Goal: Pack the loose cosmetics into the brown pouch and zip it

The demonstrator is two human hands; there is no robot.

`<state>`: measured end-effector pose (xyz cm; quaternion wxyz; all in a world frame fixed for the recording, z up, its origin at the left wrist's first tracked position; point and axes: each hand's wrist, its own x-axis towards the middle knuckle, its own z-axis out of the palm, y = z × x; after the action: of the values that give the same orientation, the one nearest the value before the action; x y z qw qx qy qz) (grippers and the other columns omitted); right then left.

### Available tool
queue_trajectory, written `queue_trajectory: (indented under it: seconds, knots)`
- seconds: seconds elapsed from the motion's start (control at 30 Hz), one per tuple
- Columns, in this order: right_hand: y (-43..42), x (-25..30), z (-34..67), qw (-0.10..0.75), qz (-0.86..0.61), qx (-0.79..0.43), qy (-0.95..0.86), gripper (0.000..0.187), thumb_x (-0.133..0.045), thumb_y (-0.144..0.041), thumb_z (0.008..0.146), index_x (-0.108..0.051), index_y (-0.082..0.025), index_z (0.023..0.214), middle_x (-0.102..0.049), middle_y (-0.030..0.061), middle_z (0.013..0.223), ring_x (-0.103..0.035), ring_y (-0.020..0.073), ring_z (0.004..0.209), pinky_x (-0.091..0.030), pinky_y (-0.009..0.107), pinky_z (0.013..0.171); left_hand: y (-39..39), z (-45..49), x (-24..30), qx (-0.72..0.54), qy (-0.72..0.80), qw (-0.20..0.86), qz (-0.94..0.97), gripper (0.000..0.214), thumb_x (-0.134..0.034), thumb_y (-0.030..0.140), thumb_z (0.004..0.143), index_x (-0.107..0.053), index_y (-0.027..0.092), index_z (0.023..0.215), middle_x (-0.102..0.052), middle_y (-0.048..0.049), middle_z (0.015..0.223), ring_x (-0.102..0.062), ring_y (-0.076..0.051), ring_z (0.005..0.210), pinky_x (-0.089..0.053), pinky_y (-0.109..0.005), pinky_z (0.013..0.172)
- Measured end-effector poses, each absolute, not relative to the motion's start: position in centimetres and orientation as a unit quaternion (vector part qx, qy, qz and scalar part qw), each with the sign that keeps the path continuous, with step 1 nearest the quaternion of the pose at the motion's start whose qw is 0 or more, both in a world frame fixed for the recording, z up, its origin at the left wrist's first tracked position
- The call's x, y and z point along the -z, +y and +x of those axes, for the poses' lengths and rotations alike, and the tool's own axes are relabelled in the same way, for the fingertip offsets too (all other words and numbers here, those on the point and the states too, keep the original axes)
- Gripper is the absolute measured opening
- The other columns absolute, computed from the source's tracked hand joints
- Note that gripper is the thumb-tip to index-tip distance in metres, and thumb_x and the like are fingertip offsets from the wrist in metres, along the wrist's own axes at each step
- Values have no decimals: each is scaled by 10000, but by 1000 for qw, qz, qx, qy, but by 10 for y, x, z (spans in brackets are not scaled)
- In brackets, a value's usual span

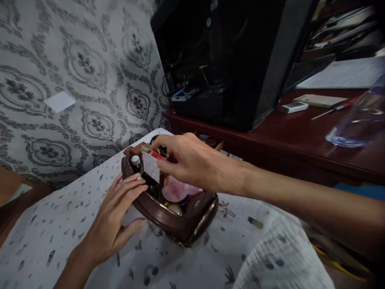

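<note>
A brown zippered leather bag (159, 216) lies unzipped on the cloth-covered surface, packed with small items. My right hand (186, 154) reaches over it and grips a small box with a glittery silver face (151, 165) and a red patch, held tilted at the bag's opening. My left hand (117, 214) rests at the bag's near left edge, fingers stretched out over the rim and thumb apart. Inside the bag, a bottle with a white cap (135, 160) stands at the left end. A pink item (176, 189) lies in the middle, its kind unclear.
White patterned cloth (75, 224) covers the surface under the bag. Behind stands a dark red desk (270, 124) with a black computer case (222, 64). On the desk's right are a small white box (294, 107), papers (343, 74) and a clear plastic bottle (357, 120).
</note>
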<state>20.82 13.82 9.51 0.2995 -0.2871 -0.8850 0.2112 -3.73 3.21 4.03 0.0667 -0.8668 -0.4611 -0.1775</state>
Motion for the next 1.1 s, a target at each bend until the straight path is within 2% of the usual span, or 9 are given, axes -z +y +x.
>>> queue_trajectory:
  seconds: [0.17,0.4,0.57,0.67,0.77,0.97,1.1]
  knots:
    - [142,-92,221,258,-288,-313,-868,223,-604,-112,890,-652,-160,1102,-635,-31,737,-541,113,652,-354,233,619,32,-36,-39,176,-459,72,-868,521,-465,521,1024,-432,246,1465,-565,-98,1438,-408,-278,1471,-163,-490,1287]
    - [139,-100,226,190,-362,-324,-853,295,-606,-173,907,-608,-149,1201,-606,-42,673,-524,120,582,-334,232,547,35,-34,-43,168,-454,78,-871,486,-470,495,1027,-451,228,1433,-558,-109,1433,-418,-271,1456,-174,-460,1278]
    - [135,-100,229,139,-353,-256,-889,254,-612,-200,912,-662,-174,1160,-682,4,751,-596,152,640,-361,251,589,34,-31,-46,167,-464,73,-867,448,-473,483,1029,-469,250,1412,-565,-89,1427,-424,-260,1454,-152,-449,1287]
    - [132,-97,227,84,-353,-162,-918,188,-595,-270,955,-708,-159,1056,-717,66,838,-658,203,750,-391,275,624,34,-31,-46,165,-467,69,-866,440,-460,482,1035,-463,257,1413,-573,-82,1424,-428,-256,1450,-149,-468,1290]
    - [128,-96,224,46,-357,-68,-931,240,-563,-318,995,-731,-147,980,-731,116,901,-699,263,871,-429,303,677,33,-32,-45,162,-467,68,-867,434,-463,476,1034,-462,261,1411,-580,-81,1428,-440,-267,1444,-163,-505,1288]
    - [123,-99,221,0,-358,-28,-933,189,-561,-152,955,-741,-141,1009,-741,138,962,-722,285,940,-472,313,722,32,-30,-46,159,-482,59,-859,438,-466,469,1034,-464,279,1428,-596,-81,1425,-459,-292,1444,-235,-569,1265]
    - [121,-101,219,9,-351,-26,-936,174,-587,-150,941,-738,-154,1027,-744,123,1014,-719,280,974,-493,303,742,32,-28,-46,165,-487,58,-856,429,-465,472,1031,-494,267,1407,-602,-95,1421,-474,-307,1436,-250,-600,1258]
